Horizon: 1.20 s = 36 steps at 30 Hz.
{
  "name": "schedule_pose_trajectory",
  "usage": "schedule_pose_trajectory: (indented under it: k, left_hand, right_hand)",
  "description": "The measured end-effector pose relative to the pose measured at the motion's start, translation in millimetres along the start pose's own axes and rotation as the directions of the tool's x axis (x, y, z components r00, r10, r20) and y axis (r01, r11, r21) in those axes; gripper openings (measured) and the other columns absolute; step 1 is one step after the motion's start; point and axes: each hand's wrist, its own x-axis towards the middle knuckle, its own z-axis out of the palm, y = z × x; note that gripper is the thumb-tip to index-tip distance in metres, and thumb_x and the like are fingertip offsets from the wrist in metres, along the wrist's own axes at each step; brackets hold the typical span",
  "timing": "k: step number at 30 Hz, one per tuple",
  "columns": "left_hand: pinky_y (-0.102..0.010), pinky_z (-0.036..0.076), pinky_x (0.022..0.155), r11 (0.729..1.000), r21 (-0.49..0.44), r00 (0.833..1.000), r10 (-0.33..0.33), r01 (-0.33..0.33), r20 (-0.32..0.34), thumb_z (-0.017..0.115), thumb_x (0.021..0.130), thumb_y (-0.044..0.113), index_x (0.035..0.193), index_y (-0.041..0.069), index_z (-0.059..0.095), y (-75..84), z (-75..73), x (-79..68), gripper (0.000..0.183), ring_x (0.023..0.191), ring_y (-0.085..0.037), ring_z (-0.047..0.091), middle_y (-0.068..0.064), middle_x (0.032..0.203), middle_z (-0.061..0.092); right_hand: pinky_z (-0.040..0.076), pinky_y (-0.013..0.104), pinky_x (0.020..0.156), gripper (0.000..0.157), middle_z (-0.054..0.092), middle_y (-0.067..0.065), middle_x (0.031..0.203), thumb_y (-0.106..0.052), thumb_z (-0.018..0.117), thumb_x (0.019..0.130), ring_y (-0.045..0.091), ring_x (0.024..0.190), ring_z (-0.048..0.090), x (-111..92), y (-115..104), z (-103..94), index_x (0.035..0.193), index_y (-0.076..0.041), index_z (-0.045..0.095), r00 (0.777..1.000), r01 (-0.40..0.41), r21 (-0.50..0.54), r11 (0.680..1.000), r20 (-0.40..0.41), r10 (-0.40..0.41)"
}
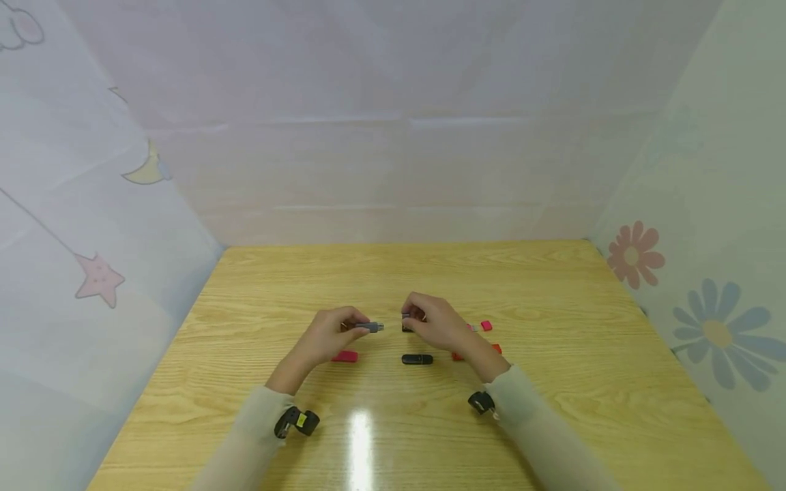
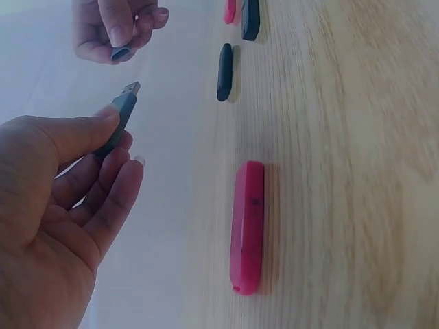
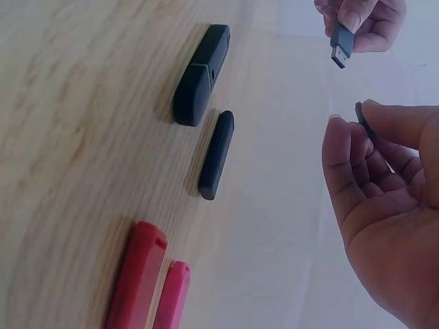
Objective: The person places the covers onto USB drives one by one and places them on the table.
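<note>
My left hand (image 1: 331,334) pinches a dark grey USB stick (image 1: 368,327) between thumb and fingers. Its bare metal plug (image 2: 132,88) points toward the other hand. Opposite it, my right hand (image 1: 436,324) holds a small dark cap (image 2: 121,53) at the fingertips, its hollow end facing the plug. A gap separates cap and plug. On the table below lie a black USB stick (image 1: 417,359) with its cap on and a smaller black stick (image 3: 216,156), partly hidden by the right hand in the head view. A pink USB stick (image 2: 248,229) lies by the left hand.
Under the right forearm lies a red USB stick (image 3: 136,277), with a pink one (image 3: 173,295) beside it. A loose pink cap (image 1: 486,326) sits just right of them. Printed cloth walls (image 1: 399,170) enclose the wooden table (image 1: 276,273) at the back and sides.
</note>
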Motion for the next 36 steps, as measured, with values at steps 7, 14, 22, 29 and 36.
schedule_pose_trajectory:
  k: [7, 14, 22, 29, 36]
  left_hand:
    - [-0.029, 0.057, 0.081, 0.999, -0.035, 1.000, 0.021, -0.020, 0.011, 0.071, 0.097, 0.023, 0.107, 0.018, 0.073, 7.6, 8.3, 4.9, 0.012, 0.088, -0.007, 0.067, 0.008, 0.096, 0.072]
    - [-0.029, 0.056, 0.079, 0.997, -0.049, 0.998, 0.052, -0.051, 0.021, 0.072, 0.096, 0.024, 0.108, 0.017, 0.073, 19.1, 15.7, 7.5, 0.014, 0.086, -0.007, 0.067, 0.008, 0.096, 0.073]
    - [-0.029, 0.056, 0.079, 0.996, -0.051, 0.996, 0.075, -0.073, 0.048, 0.070, 0.097, 0.023, 0.109, 0.019, 0.073, 29.7, 18.5, 9.0, 0.013, 0.086, -0.005, 0.065, 0.010, 0.098, 0.071]
    - [-0.028, 0.056, 0.078, 0.992, -0.048, 0.993, 0.115, -0.113, 0.037, 0.071, 0.096, 0.022, 0.107, 0.018, 0.073, 31.1, 24.0, 11.6, 0.012, 0.084, -0.005, 0.065, 0.010, 0.096, 0.071]
    - [-0.026, 0.056, 0.079, 0.992, -0.044, 0.991, 0.121, -0.119, 0.055, 0.070, 0.097, 0.023, 0.108, 0.017, 0.072, 35.8, 25.7, 14.2, 0.013, 0.086, -0.003, 0.066, 0.011, 0.097, 0.072]
  right_hand:
    - [0.053, 0.030, 0.076, 0.008, 0.064, -0.006, 0.091, -0.011, 0.068, 0.098, 0.010, 0.083, 0.059, -12, 3, -8.1, 0.105, -0.013, 0.064, 0.999, -0.031, 0.022, 0.999, -0.030, 0.032]
    - [0.053, 0.031, 0.077, 0.009, 0.065, -0.004, 0.092, -0.010, 0.068, 0.097, 0.011, 0.084, 0.060, -23, 5, -14.4, 0.106, -0.012, 0.065, 0.997, -0.033, 0.015, 0.999, -0.064, 0.034]
    - [0.054, 0.030, 0.076, 0.009, 0.065, -0.005, 0.094, -0.011, 0.068, 0.098, 0.010, 0.085, 0.060, -33, 10, -17.3, 0.107, -0.013, 0.065, 0.996, -0.026, 0.009, 1.000, -0.089, 0.027]
    - [0.054, 0.028, 0.071, 0.010, 0.065, -0.005, 0.093, -0.012, 0.067, 0.099, 0.011, 0.082, 0.060, -39, 10, -18.4, 0.109, -0.012, 0.065, 0.995, -0.052, 0.062, 0.997, -0.084, 0.057]
    - [0.051, 0.027, 0.064, 0.011, 0.063, -0.005, 0.089, -0.014, 0.067, 0.099, 0.010, 0.073, 0.058, -44, 10, -18.9, 0.110, -0.013, 0.064, 0.996, -0.046, 0.090, 0.995, -0.073, 0.053]
